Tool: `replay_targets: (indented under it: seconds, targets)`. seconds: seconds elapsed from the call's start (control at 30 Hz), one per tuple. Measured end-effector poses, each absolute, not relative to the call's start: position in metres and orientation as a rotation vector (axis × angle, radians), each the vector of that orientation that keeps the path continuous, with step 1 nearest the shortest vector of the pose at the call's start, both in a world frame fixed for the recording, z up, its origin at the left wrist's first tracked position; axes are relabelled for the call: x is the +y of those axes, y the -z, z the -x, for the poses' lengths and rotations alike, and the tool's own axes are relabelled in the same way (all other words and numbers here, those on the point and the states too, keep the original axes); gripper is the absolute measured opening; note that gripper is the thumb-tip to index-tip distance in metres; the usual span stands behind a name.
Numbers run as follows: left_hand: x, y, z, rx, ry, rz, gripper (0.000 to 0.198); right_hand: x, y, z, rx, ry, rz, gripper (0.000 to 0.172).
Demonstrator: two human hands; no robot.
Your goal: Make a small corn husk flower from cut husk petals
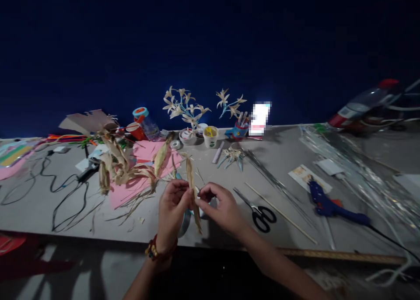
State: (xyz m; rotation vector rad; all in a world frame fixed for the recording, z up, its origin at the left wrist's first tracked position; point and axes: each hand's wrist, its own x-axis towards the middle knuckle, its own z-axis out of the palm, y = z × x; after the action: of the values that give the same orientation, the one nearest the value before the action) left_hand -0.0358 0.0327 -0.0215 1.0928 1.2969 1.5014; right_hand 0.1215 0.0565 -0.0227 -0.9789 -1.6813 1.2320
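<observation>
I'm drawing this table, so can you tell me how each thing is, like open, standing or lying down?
Husk strip: pinched in left hand, roughly upright
Right hand: curled beside strip, hold unclear
Scissors: lying flat
Glue gun: lying down
Red-capped bottle: tilted, cap on
White cup: upright, open
Bright screen: lit
Larger flower spray: standing

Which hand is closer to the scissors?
Right. The right hand is just left of the scissors; the left hand is farther left, pinching the dried strip.
</observation>
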Motion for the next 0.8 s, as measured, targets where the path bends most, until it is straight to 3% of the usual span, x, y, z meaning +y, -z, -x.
replay_targets:
  seconds: [0.13,0.33,0.5,0.63,0.8]
  targets:
    - [0.032,0.026,0.024,1.242,-1.451,-1.043,0.026,0.055,0.03,-0.132,-1.513,-1.43,0.993,0.017]
    - [0.025,0.031,0.016,1.322,-1.392,-1.136,0.027,0.052,0.04,-0.141,-1.608,-1.406,1.028,0.018]
    - [0.025,0.037,0.017,1.248,-1.418,-1.089,0.029,0.054,0.044,-0.144,-1.429,-1.644,0.985,0.028]
    - [0.023,0.04,0.02,1.224,-1.213,-1.191,0.019,0.055,0.047,-0.147,-1.392,-1.646,0.983,0.03]
    - [0.023,0.04,0.019,1.184,-1.142,-1.106,0.027,0.057,0.047,-0.152,-1.378,-1.701,0.987,0.029]
